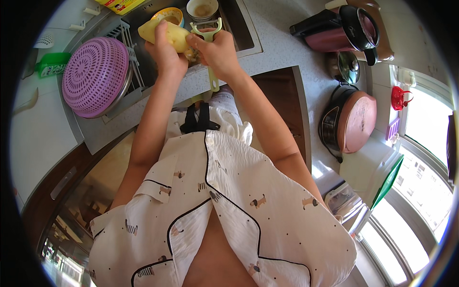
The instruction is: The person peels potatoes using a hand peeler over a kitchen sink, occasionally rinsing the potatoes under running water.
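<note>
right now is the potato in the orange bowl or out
Out: the potato is gripped in the left hand, with the orange bowl showing beyond it.

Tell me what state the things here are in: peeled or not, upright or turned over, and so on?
Potato: looks mostly peeled, held in the left fingers.
Green peeler: gripped by the right fingers.
Purple colander: appears upside down, over a metal bowl.
Orange bowl: upright in the sink.
White bowl: upright, contents unclear.
</note>
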Demonstrator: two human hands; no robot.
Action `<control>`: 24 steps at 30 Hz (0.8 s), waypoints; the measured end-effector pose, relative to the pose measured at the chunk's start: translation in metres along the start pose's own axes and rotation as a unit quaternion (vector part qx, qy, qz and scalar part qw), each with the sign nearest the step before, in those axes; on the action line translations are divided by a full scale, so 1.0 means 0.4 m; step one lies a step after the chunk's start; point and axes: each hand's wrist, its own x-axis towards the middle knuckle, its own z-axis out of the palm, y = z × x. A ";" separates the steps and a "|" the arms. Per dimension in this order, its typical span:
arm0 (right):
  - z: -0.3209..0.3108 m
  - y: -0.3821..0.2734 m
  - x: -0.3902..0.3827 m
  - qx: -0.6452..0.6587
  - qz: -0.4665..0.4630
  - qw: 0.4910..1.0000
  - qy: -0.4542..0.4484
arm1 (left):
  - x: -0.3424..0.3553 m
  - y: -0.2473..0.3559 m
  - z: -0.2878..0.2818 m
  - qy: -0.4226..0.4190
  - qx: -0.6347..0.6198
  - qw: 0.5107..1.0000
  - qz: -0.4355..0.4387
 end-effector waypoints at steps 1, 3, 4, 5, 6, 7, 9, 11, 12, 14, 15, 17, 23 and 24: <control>-0.002 0.003 0.001 -0.059 -0.042 0.997 -0.005 | -0.001 0.000 0.001 0.006 0.003 1.000 0.011; -0.009 0.018 0.011 -0.116 -0.084 0.990 -0.008 | -0.003 0.000 0.001 0.010 0.007 1.000 0.022; -0.010 0.030 0.020 -0.144 -0.122 0.982 -0.013 | -0.002 0.000 -0.002 -0.002 0.013 1.000 0.011; -0.014 0.042 0.027 -0.172 -0.160 0.972 -0.017 | -0.001 0.001 -0.005 -0.014 0.018 1.000 0.001; -0.012 0.039 0.024 -0.171 -0.160 0.972 -0.018 | 0.007 0.003 -0.013 -0.013 0.019 1.000 0.002; -0.012 0.036 0.019 -0.185 -0.164 0.969 -0.030 | 0.017 0.007 -0.020 -0.020 0.001 0.999 -0.046; -0.015 0.024 0.005 -0.199 -0.168 0.965 -0.041 | 0.028 0.023 -0.028 -0.027 -0.017 0.995 -0.095; -0.021 0.004 -0.011 -0.130 -0.121 0.984 0.006 | 0.034 0.048 -0.026 -0.032 -0.059 0.972 -0.224; -0.038 0.007 0.002 -0.130 -0.124 0.984 0.009 | 0.039 0.051 -0.023 -0.036 -0.058 0.972 -0.225; -0.074 0.033 0.035 -0.181 -0.128 0.973 0.069 | 0.051 0.055 -0.029 -0.030 -0.158 0.939 -0.303; -0.076 0.024 0.038 -0.184 -0.116 0.973 0.083 | 0.058 0.056 -0.033 -0.042 -0.171 0.933 -0.313; -0.085 0.034 0.049 -0.192 -0.111 0.972 0.083 | 0.067 0.060 -0.045 -0.036 -0.199 0.917 -0.342; -0.102 0.055 0.070 -0.121 -0.081 0.987 0.064 | 0.083 0.053 -0.053 -0.030 -0.250 0.881 -0.400; -0.096 0.041 0.066 -0.125 -0.033 0.990 0.058 | 0.087 0.048 -0.058 -0.043 -0.247 0.882 -0.399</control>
